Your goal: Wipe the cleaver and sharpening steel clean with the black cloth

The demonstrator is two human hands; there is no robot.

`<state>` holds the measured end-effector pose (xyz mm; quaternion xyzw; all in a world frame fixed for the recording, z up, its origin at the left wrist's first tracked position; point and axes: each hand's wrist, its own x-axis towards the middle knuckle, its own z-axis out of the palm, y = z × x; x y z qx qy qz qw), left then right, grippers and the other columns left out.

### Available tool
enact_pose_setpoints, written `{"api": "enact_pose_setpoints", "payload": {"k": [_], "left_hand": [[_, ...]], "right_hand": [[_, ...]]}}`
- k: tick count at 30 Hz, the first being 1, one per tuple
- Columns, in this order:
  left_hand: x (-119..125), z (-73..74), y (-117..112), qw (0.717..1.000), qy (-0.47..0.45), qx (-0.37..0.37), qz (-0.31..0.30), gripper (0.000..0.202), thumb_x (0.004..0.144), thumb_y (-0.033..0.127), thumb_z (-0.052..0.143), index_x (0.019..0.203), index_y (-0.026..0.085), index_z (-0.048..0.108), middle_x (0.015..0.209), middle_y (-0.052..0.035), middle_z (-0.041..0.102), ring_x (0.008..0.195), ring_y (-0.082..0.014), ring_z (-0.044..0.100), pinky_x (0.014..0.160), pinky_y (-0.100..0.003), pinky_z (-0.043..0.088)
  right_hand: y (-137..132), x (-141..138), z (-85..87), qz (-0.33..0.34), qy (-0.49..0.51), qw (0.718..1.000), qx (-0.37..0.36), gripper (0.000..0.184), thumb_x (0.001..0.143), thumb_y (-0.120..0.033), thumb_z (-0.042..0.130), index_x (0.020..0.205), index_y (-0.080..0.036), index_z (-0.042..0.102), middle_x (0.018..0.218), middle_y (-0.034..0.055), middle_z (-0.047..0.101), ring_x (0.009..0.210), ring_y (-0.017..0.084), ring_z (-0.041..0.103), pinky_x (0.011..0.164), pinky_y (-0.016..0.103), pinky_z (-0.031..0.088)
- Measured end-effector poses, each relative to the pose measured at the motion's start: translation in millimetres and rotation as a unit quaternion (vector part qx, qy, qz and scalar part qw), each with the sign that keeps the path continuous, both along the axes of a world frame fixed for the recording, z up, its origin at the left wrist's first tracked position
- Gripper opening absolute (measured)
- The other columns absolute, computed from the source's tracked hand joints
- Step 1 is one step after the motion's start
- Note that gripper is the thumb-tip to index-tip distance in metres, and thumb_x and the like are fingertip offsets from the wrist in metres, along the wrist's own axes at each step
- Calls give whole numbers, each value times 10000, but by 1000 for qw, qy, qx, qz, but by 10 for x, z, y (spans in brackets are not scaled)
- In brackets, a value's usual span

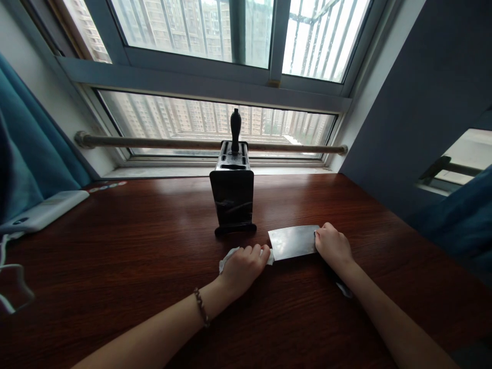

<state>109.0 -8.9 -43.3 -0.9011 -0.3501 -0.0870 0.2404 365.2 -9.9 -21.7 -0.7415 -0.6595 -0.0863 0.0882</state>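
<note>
My right hand (333, 247) is closed around the dark handle of a cleaver (294, 242), whose broad shiny blade points left. In my left hand (246, 266) is a crumpled white tissue (227, 259), with the fingers closed over it. One edge of the tissue meets the lower left corner of the blade; how firmly they touch I cannot tell. Beyond my hands stands a black knife block (232, 200) with slots in its top. A black-handled tool (236, 128) sticks up out of it; its lower part is hidden.
All this is on a reddish-brown wooden table (161, 230). A white power strip (49, 211) with white cables (15, 287) lies at the left, near a blue curtain (34, 138). Behind the table runs a horizontal rail (165, 143) before the window. A small whitish piece (344, 290) shows beside my right forearm.
</note>
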Motion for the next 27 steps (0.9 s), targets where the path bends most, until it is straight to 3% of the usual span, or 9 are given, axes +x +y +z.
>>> {"api": "enact_pose_setpoints", "payload": {"k": [4, 7, 9, 11, 13, 15, 19, 23, 27], "left_hand": [[8, -9, 7, 1000, 6, 4, -4, 189, 828, 67, 454, 990, 149, 508, 700, -1, 551, 573, -161, 570, 482, -246, 392], [11, -15, 9, 1000, 8, 7, -9, 190, 834, 82, 459, 1006, 153, 498, 702, 2, 549, 576, -160, 567, 484, -248, 387], [11, -15, 6, 1000, 9, 8, -10, 192, 836, 86, 461, 1012, 154, 493, 705, 2, 548, 578, -161, 565, 485, -251, 385], [10, -12, -1, 1000, 10, 8, -10, 190, 836, 86, 460, 1010, 155, 490, 707, 3, 547, 579, -159, 563, 487, -250, 381], [7, -8, -10, 1000, 12, 8, -10, 192, 835, 83, 458, 1010, 157, 488, 710, 3, 547, 578, -154, 561, 489, -245, 375], [5, -5, -14, 1000, 15, 7, -11, 201, 836, 77, 452, 1016, 157, 486, 713, 2, 549, 584, -148, 561, 497, -239, 372], [2, -3, -8, 1000, 19, 5, -16, 218, 834, 62, 437, 1023, 161, 484, 718, 1, 549, 594, -149, 559, 503, -241, 371], [0, -11, -5, 1000, 15, 4, -16, 206, 834, 65, 440, 1008, 162, 492, 712, 0, 549, 587, -152, 558, 497, -246, 362], [-1, -17, -10, 1000, 8, 5, -19, 186, 842, 91, 459, 1011, 161, 496, 704, 1, 547, 579, -155, 557, 490, -251, 357]], "right_hand": [[-68, -201, 2, 148, 35, 988, -18, 233, 895, -217, 438, 889, -227, 671, 892, 22, 590, 766, 132, 586, 680, 230, 405], [-139, -352, 11, 298, 113, 948, -17, 236, 911, -232, 429, 1004, -267, 643, 951, -6, 584, 837, 99, 558, 750, 187, 399], [-155, -381, 13, 330, 135, 934, -7, 249, 915, -230, 417, 1022, -254, 640, 958, 8, 582, 853, 110, 551, 762, 200, 399], [-134, -342, 8, 261, 98, 960, 0, 238, 905, -239, 435, 1003, -268, 650, 940, 5, 584, 844, 122, 556, 742, 214, 404], [-83, -248, -4, 147, 50, 988, 8, 231, 893, -241, 445, 958, -259, 667, 911, 19, 587, 815, 147, 570, 690, 239, 411], [-23, -126, -23, 49, 25, 998, 17, 260, 891, -238, 426, 891, -199, 683, 886, 66, 585, 756, 186, 586, 618, 276, 409], [46, 18, -49, 4, 30, 999, 14, 353, 897, -204, 361, 793, -94, 679, 845, 146, 577, 648, 221, 591, 557, 322, 408], [-7, -111, -9, 133, 68, 989, -21, 251, 889, -181, 426, 955, -191, 668, 896, 57, 598, 792, 156, 593, 722, 259, 448], [-134, -327, 62, 357, 165, 918, -55, 307, 870, -106, 436, 1079, -245, 612, 955, 22, 592, 922, 137, 536, 833, 247, 427]]}}
